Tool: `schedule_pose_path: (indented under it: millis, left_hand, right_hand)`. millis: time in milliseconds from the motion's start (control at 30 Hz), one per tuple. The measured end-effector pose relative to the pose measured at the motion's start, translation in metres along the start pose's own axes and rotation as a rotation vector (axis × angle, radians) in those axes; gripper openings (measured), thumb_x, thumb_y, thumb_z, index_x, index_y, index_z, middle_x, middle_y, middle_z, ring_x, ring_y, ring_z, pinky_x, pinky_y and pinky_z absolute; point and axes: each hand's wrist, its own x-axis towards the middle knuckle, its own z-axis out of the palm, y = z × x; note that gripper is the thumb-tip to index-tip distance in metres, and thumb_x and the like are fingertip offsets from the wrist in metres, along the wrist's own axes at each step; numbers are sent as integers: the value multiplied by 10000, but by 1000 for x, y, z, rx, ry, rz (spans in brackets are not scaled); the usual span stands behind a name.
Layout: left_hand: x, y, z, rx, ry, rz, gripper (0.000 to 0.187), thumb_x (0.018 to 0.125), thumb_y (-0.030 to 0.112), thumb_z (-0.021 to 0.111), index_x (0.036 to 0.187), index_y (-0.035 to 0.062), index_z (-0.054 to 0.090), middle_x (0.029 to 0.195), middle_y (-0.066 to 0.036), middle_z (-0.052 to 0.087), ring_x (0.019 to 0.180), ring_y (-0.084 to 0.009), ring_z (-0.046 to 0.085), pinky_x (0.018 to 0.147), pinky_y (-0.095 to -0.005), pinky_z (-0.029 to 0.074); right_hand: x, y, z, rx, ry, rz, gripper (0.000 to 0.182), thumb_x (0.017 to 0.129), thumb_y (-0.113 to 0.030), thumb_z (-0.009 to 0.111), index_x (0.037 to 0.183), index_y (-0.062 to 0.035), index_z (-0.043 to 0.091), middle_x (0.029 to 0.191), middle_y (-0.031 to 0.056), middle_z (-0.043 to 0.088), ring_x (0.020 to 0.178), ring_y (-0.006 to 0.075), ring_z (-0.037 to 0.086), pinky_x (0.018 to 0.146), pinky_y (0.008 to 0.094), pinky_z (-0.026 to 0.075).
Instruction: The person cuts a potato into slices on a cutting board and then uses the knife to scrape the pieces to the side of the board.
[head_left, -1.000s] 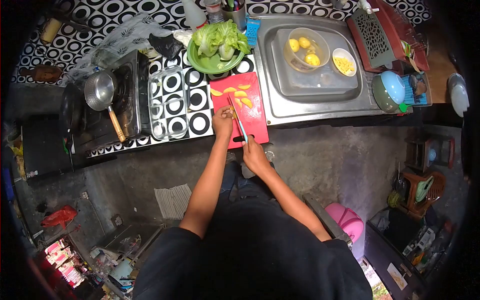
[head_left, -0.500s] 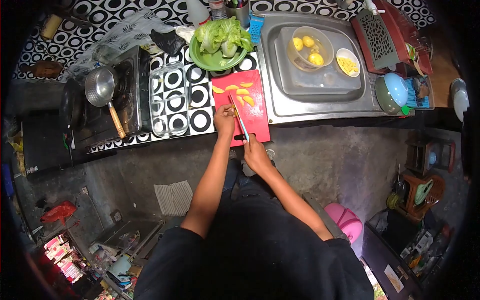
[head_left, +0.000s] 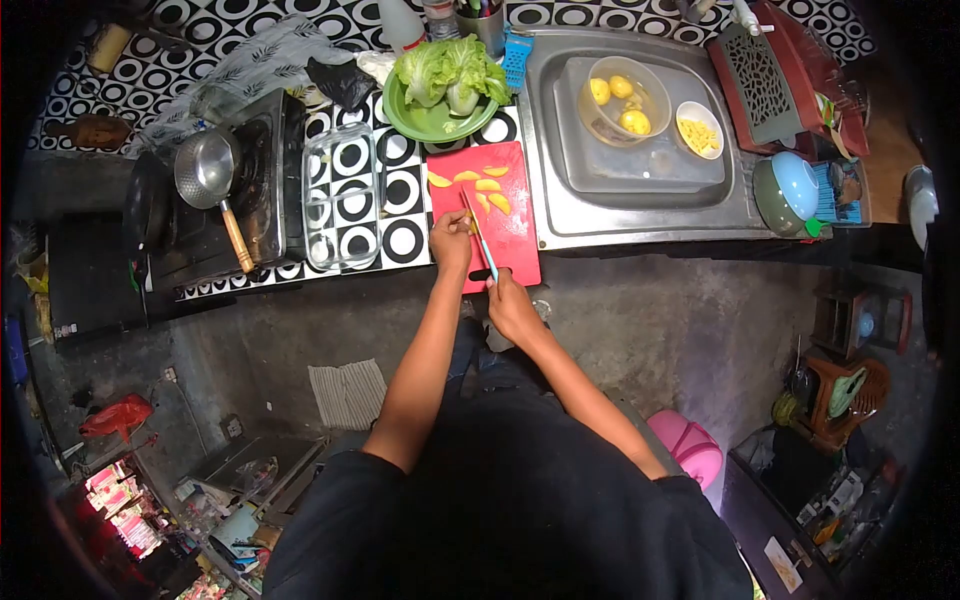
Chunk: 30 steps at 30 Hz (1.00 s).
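My right hand is wrapped round the light blue handle of a knife, whose blade points away from me over a red cutting board. Close to the blade, my left hand pinches a small yellow potato piece, partly hidden by the fingers. Several yellow potato wedges lie on the far half of the board. Beyond it stands a green bowl with leafy lettuce.
To the right, the steel sink holds a clear bowl of peeled potatoes and a small white bowl of cut strips. Left of the board are a glass dish and a stove with a saucepan.
The view has shifted slightly. Both hands stay almost in place at the knife and the potato piece, and the wedges lie as before.
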Motion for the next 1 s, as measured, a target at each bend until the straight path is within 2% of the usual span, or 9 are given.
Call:
schedule_pose_path:
  millis: [300, 400, 1000]
  left_hand:
    - [6, -14, 2, 88, 57, 51, 157, 897, 49, 708, 1048, 13, 733, 856, -105, 752, 748, -155, 696, 712, -295, 536]
    - [7, -14, 2, 114, 55, 25, 151, 897, 51, 708, 1041, 13, 735, 856, -107, 752, 753, -159, 698, 719, -298, 537]
    - [8, -9, 0, 86, 8, 1, 134, 901, 46, 700, 1027, 16, 735, 864, -99, 752, 745, -150, 691, 705, -297, 537]
  right_hand:
    - [3, 0, 1, 2, 30, 11, 267, 1048, -173, 483, 975, 77, 424, 837, 375, 578, 862, 561, 584, 749, 568, 435]
    - [5, -1, 0, -4, -1, 1, 275, 1052, -176, 453, 1008, 94, 437, 881, 411, 602, 909, 574, 597, 775, 600, 444]
    - [17, -8, -1, -12, -13, 56, 281, 1050, -188, 466, 1021, 90, 438, 888, 412, 602, 920, 589, 588, 801, 605, 435]
